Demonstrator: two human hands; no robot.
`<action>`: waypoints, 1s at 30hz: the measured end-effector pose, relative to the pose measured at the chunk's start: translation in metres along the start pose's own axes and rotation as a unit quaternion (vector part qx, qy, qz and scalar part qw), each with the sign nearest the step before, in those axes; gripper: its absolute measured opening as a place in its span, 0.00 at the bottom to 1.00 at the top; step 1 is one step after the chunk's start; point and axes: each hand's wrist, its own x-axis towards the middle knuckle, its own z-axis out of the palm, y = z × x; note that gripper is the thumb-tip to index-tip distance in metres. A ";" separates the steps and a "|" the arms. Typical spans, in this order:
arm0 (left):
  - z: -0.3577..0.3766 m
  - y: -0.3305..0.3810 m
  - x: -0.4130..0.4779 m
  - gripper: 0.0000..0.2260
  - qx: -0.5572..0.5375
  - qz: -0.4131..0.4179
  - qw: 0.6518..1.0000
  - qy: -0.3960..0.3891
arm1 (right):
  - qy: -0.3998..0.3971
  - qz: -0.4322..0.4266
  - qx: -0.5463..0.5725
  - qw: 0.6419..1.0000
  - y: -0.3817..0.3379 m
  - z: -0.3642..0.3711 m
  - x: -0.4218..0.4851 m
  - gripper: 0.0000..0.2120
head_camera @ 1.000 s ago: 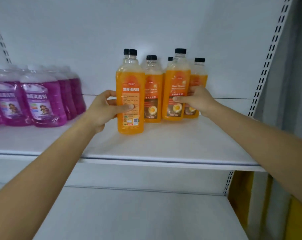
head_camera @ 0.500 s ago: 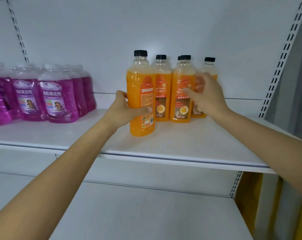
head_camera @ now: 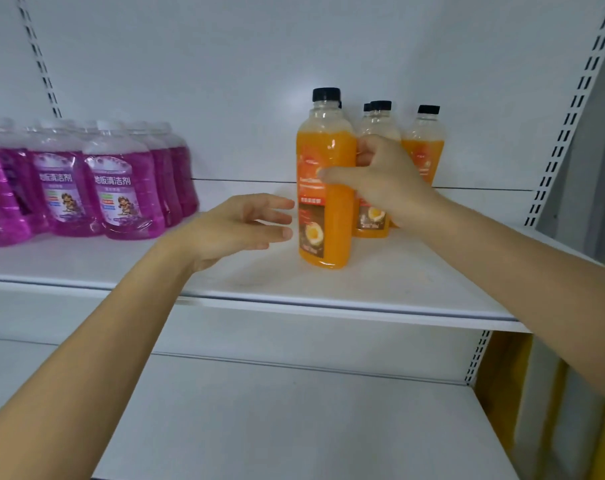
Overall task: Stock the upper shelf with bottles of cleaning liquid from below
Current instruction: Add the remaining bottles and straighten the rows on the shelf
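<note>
Upper shelf (head_camera: 224,289): white metal board, front edge running from 9 o'clock toward 4 o'clock. Front orange bottle (head_camera: 325,188): tall, clear plastic, black cap, orange liquid, labelled; stands upright on the upper shelf just right of centre, nearest the viewer of its group. Right hand (head_camera: 380,178): reaches in from 4 o'clock, thumb laid across the front of this bottle, fingers curled round its right side, closed in a grasp on it. Left hand (head_camera: 238,226): comes in from 7 o'clock, fingers spread and slack, fingertips just beside the bottle's left side at 9 o'clock of it, holding nothing; whether they touch cannot be told. Other orange bottles (head_camera: 424,147): same type, upright, at 1 to 2 o'clock behind the held one, partly hidden by the right hand. Purple bottles (head_camera: 121,192): squat, white-capped, clustered at the shelf's 9 o'clock end, well apart from the orange group. Lower shelf (head_camera: 294,427): white board beneath, toward 6 o'clock.
</note>
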 end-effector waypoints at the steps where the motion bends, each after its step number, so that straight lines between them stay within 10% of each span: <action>1: 0.001 -0.002 0.004 0.17 0.043 -0.002 0.999 0.020 | -0.004 0.009 0.015 1.000 0.002 -0.010 0.001 0.12; 10: 0.038 0.011 0.058 0.13 0.311 0.035 0.949 -0.046 | 0.033 0.051 0.113 0.992 0.034 -0.113 0.008 0.14; 30: 0.069 -0.001 0.086 0.23 0.381 -0.028 0.917 -0.117 | -0.007 0.093 0.109 0.990 0.111 -0.126 0.054 0.22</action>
